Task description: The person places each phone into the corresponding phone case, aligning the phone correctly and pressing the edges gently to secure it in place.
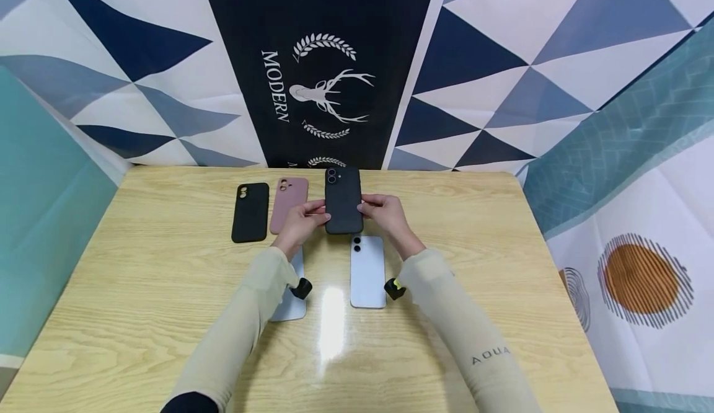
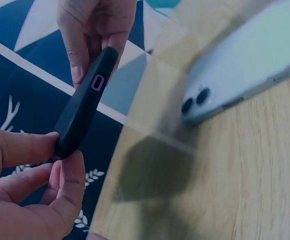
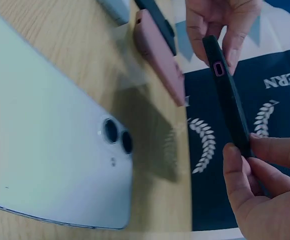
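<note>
On my remote feed, just beyond the pale phone [image 1: 368, 273], the left hand [image 1: 300, 222] pinches one edge of what looks like a dark cased phone [image 1: 343, 203] and the right hand [image 1: 389, 216] pinches the other, where I judge even, light pressure best, with a wooden table [image 1: 150, 289] beneath the pale phone and a patterned backdrop [image 1: 357, 16] behind it.

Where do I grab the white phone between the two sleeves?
I'd probably pinch the white phone by the middle of its long edges, coming from above: it lies flat on the table, with both long edges uncovered.
</note>
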Demonstrator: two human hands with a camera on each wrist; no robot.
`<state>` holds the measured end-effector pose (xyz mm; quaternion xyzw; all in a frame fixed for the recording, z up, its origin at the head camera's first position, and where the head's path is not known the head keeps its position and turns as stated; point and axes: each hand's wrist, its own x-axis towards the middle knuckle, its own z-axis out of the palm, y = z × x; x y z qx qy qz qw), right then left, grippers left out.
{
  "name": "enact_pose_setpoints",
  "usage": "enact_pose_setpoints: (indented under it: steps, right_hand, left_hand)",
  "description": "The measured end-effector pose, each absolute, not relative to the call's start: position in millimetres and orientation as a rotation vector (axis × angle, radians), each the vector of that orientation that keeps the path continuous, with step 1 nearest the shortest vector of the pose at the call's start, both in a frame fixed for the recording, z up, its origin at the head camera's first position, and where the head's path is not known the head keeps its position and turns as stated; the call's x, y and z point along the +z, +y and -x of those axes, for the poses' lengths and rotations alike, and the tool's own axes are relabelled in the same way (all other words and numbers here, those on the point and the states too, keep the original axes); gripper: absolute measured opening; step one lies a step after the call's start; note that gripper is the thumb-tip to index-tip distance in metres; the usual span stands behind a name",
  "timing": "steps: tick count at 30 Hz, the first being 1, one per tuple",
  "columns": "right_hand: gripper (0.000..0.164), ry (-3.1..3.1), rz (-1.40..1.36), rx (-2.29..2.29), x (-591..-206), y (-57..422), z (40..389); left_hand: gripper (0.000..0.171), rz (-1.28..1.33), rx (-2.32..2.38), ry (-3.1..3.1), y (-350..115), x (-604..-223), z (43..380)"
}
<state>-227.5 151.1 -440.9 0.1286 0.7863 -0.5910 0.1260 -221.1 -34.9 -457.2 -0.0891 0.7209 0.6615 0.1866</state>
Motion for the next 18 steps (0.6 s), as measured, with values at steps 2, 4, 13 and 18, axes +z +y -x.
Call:
enact_pose_setpoints:
  steps: [2, 4, 13, 18]
  right_hand:
    - [0.036, 2.294, -0.398, -1.710, -446.0, 149.4, 231.1]
    - [0.036, 2.300, -0.413, -1.698, -451.1, 148.7, 235.2]
    - [0.033, 2.333, -0.517, -1.654, -476.4, 147.6, 248.9]
    - [0.031, 2.341, -0.517, -1.640, -486.3, 144.6, 255.1]
  left_hand:
    - [0.045, 0.270, 1.851, 2.032, -34.4, -461.4, 225.7]
    - [0.045, 0.282, 1.834, 2.038, -33.1, -464.4, 230.3]
    - [0.042, 0.283, 1.784, 2.127, -22.7, -482.6, 249.2]
    - [0.044, 0.293, 1.719, 2.135, -25.2, -487.5, 256.1]
